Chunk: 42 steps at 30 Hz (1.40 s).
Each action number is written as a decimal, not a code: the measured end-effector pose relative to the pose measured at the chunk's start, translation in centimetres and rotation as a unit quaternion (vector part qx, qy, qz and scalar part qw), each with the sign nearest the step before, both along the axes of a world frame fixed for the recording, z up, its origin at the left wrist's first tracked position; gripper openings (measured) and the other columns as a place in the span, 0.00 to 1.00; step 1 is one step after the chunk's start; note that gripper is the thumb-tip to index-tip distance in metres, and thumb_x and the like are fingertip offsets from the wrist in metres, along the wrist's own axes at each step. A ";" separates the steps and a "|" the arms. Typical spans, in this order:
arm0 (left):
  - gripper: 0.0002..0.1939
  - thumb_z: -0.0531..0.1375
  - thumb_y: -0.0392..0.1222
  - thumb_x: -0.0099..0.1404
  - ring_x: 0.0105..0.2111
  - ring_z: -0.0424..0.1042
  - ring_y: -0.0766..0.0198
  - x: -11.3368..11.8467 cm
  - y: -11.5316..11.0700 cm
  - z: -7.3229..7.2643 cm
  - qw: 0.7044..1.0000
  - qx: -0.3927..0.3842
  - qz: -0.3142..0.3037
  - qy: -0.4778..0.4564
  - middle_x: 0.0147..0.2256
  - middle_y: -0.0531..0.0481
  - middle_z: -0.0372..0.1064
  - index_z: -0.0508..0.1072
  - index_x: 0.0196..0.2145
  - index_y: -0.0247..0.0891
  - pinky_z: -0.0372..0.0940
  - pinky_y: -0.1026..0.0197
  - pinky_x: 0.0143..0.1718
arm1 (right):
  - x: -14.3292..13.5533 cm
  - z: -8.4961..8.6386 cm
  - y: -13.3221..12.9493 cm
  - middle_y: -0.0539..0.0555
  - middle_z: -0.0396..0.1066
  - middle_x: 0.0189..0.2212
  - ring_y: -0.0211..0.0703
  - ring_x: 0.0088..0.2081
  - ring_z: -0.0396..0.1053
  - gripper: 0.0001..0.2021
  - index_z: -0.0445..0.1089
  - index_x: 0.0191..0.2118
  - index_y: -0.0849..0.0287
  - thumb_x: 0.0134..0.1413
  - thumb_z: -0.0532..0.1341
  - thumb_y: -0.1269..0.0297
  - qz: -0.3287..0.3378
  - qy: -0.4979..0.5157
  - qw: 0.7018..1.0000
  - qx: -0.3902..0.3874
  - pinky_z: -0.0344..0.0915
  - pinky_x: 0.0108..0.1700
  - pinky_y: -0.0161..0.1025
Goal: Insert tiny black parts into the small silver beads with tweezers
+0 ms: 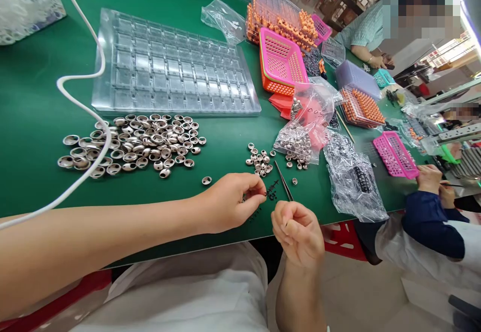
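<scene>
My left hand is low over the green table, its thumb and fingertips pinched beside small black parts; whatever lies between the fingertips is too small to name. Nearer the table's front edge, my right hand is raised with its fingers curled and thumb against the forefinger, on something too tiny to tell. Tweezers lie between the hands and a few small metal rings. A small group of silver rings sits just beyond my left hand. Many larger silver rings are heaped to the left.
Behind the heap lies a clear compartment tray, with a white cable across its left side. Pink baskets, bags of rings and a plastic bag stand at right. Other people work farther right.
</scene>
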<state>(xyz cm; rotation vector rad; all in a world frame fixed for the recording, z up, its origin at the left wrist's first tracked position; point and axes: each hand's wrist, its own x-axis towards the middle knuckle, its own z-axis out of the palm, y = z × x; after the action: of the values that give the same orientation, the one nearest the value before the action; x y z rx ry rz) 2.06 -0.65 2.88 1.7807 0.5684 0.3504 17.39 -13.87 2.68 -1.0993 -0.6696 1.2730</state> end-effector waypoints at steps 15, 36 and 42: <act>0.10 0.57 0.48 0.65 0.29 0.70 0.64 0.4 -0.1 -0.5 0.993 -0.118 0.016 0.004 0.28 0.53 0.72 0.72 0.33 0.39 0.64 0.63 0.31 | 2.0 -2.6 -1.0 0.52 0.70 0.31 0.39 0.32 0.68 0.07 0.70 0.39 0.57 0.65 0.57 0.73 -0.046 -0.700 0.712 0.021 0.64 0.35 0.37; 0.08 0.60 0.45 0.64 0.31 0.75 0.62 0.4 -0.2 -0.9 0.987 -0.148 0.046 -0.030 0.29 0.52 0.75 0.72 0.33 0.38 0.71 0.61 0.34 | -1.3 -1.1 -1.1 0.50 0.71 0.33 0.37 0.31 0.68 0.02 0.72 0.39 0.54 0.60 0.63 0.68 -0.086 -0.518 0.851 -0.017 0.67 0.32 0.34; 0.07 0.59 0.44 0.65 0.29 0.73 0.64 0.3 -0.3 -0.5 0.991 -0.124 0.040 -0.027 0.28 0.53 0.74 0.73 0.33 0.38 0.67 0.64 0.31 | -1.7 -1.4 -0.2 0.49 0.68 0.28 0.35 0.27 0.64 0.05 0.70 0.33 0.56 0.61 0.61 0.68 -0.094 -0.504 0.858 -0.025 0.61 0.28 0.33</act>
<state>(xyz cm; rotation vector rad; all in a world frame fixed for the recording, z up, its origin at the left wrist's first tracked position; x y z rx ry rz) 2.40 -0.95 2.34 1.5092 0.6192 0.3651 15.70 -14.12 1.26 -1.8304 -1.2581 0.4580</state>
